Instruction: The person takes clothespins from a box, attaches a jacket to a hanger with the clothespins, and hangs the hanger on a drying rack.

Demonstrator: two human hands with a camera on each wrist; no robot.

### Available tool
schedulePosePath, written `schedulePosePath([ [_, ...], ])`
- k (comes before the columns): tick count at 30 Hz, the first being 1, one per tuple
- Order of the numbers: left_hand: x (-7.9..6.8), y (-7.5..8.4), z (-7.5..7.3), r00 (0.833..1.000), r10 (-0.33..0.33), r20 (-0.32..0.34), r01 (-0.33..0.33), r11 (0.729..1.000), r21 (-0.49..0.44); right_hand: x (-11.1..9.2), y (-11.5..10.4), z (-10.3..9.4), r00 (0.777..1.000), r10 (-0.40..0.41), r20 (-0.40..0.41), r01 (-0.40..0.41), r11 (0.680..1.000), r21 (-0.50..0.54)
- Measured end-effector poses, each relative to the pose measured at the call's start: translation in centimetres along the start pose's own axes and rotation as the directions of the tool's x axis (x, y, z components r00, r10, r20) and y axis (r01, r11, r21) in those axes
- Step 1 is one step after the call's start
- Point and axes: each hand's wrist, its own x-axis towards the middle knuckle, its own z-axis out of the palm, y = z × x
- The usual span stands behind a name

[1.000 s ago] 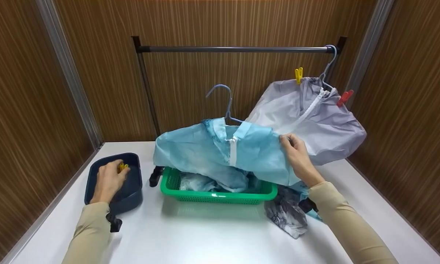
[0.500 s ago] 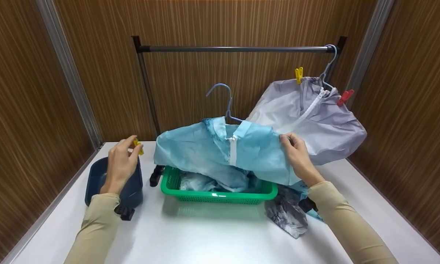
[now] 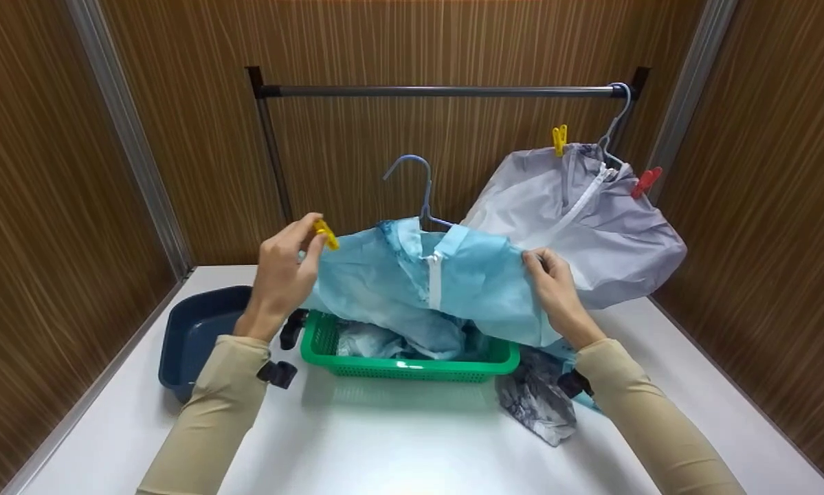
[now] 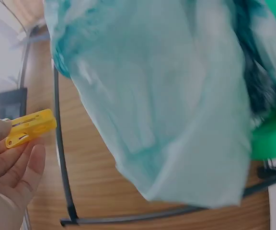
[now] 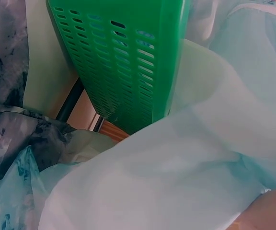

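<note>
A yellow clothespin is pinched between the thumb and fingers of my left hand, beside the left shoulder of a light blue zip jacket. The left wrist view shows the clothespin close up, apart from the cloth. A bluish hanger rises from the jacket's collar, its hook free of the rod. With thumb and fingers, my right hand grips the jacket at its right shoulder. Only a bit of that hand shows in the right wrist view. The jacket drapes over a green basket.
A dark rod spans the back. On its right end hangs a grey jacket with a yellow and a red clothespin. A navy bin stands left. Grey patterned cloth lies right of the basket.
My left hand has lifted the yellow clothespin out of the navy bin and moved right and up to the blue jacket's left shoulder. The right hand has kept its grip almost unmoved.
</note>
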Motion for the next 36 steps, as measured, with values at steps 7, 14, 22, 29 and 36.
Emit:
schedulePosePath([
  [7,1.3,2.9,2.3,0.995,0.080,0.060,-0.078,0.996,-0.035,0.0,-0.1,0.0,1.000,0.001,-0.014,-0.001,1.000,-0.002],
  [14,2.4,5.8,4.6,0.978,0.187,0.093,-0.184,0.982,-0.046,0.0,0.1,0.2,1.000,0.000,-0.020,0.000,1.000,-0.018],
  [22,3.5,7.8,7.2,0.951,0.297,0.090,-0.292,0.954,-0.065,0.0,0.0,0.4,1.000,0.008,-0.020,-0.009,1.000,-0.026],
  [29,4.0,8.2,9.4,0.938,0.343,0.058,-0.338,0.938,-0.070,-0.1,0.0,0.4,1.000,0.022,-0.014,-0.023,0.998,-0.055],
  [36,4.7,9.5,11.8,0.937,0.340,0.082,-0.332,0.938,-0.099,-0.2,-0.1,0.5,1.000,0.012,-0.021,-0.013,0.999,-0.032],
])
